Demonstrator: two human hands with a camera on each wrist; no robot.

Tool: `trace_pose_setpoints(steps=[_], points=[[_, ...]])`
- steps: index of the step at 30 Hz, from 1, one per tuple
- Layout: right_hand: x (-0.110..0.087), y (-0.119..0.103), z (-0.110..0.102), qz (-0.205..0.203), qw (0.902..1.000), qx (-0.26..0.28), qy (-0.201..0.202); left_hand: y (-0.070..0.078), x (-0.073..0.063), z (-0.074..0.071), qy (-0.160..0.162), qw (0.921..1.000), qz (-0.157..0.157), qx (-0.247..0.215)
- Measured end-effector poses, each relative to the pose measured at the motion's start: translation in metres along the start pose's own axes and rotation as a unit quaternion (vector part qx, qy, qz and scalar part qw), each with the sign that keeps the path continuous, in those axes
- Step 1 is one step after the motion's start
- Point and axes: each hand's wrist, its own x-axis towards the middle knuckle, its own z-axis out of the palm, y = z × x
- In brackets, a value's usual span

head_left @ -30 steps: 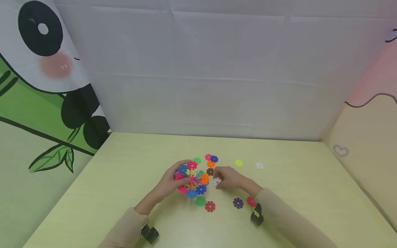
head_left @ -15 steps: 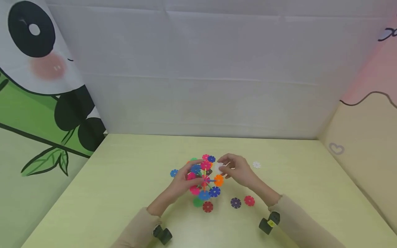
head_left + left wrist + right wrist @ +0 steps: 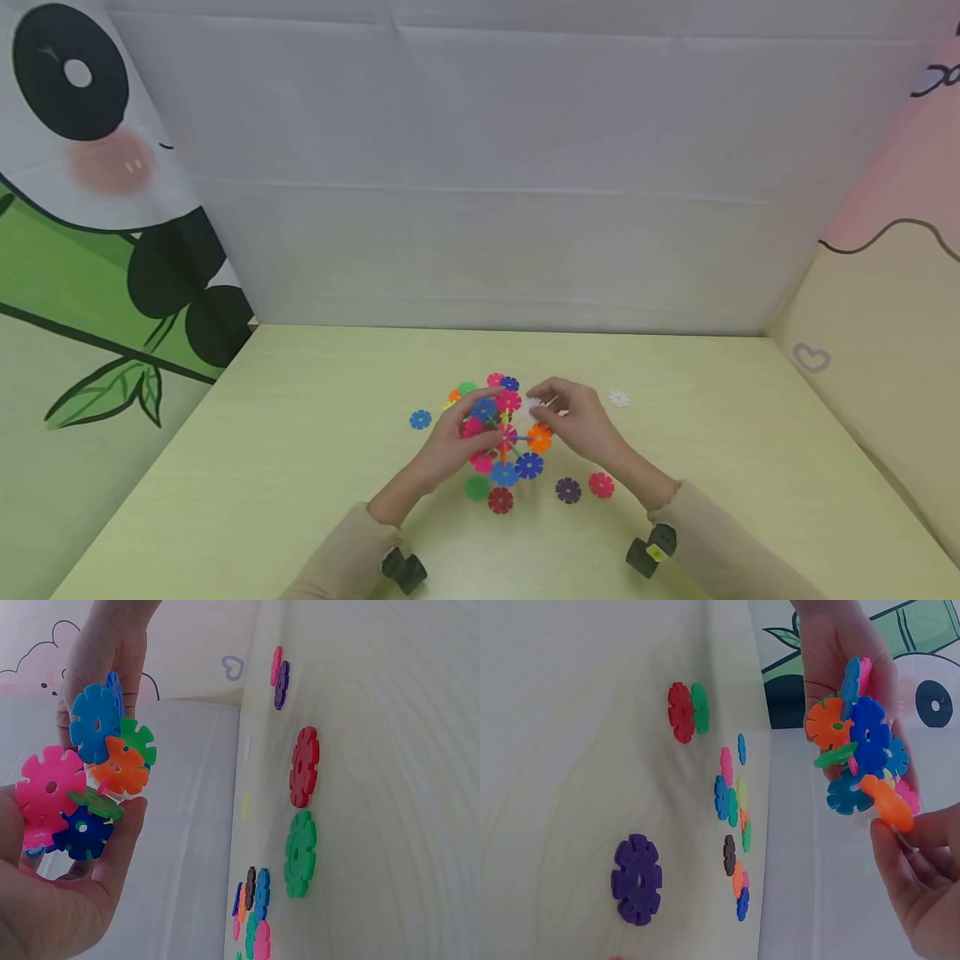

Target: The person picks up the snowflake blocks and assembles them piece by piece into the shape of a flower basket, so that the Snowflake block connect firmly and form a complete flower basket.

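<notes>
Brought the disc cluster (image 3: 511, 437) slightly rightward since half a second earlier, with the left hand (image 3: 446, 450) grasping its left side. Held it at lower centre of the head view, raised off the table (image 3: 315, 483). Pinched a white disc (image 3: 532, 408) between thumb and fingers of the right hand (image 3: 582, 422), beside the cluster's upper right; could not tell, for the blur, whether touching. Risked, as judged, dropping the white disc from so shallow a pinch, or twisting the orange disc (image 3: 539, 439) loose by a sideways bump. Risked, if lowered, scattering the green disc (image 3: 477, 488) and dark red disc (image 3: 500, 501) just below. Had bare tabletop at lower left and far right, but a purple disc (image 3: 567, 491) and pink disc (image 3: 602, 485) under the right wrist; had the back edge well beyond both hands
</notes>
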Motion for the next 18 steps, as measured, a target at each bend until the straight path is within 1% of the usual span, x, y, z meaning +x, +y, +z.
trace_pose_setpoints(steps=[3,7,9,10,12,15,18], points=[[-0.002,-0.001,0.005,0.003,0.9996,-0.008,0.027,0.001,0.000,0.006,0.016,0.9998,0.002,0.009],[-0.004,-0.002,0.011,0.012,0.9977,-0.014,0.065,0.001,-0.001,0.015,0.025,0.9997,0.000,0.006],[-0.004,-0.003,0.014,0.013,0.9965,-0.016,0.080,0.000,-0.002,0.019,0.035,0.9993,0.008,0.007],[-0.005,-0.004,0.014,0.013,0.9960,-0.015,0.088,-0.001,-0.001,0.020,0.043,0.9990,0.013,0.007],[-0.005,-0.005,0.016,0.008,0.9948,-0.014,0.101,-0.001,-0.001,0.024,0.071,0.9971,0.024,0.012],[-0.006,-0.006,0.018,-0.012,0.9923,-0.014,0.123,-0.001,0.000,0.026,0.108,0.9932,0.041,0.018],[-0.007,-0.009,0.023,-0.025,0.9896,-0.009,0.142,-0.001,0.000,0.026,0.129,0.9896,0.061,0.021]])
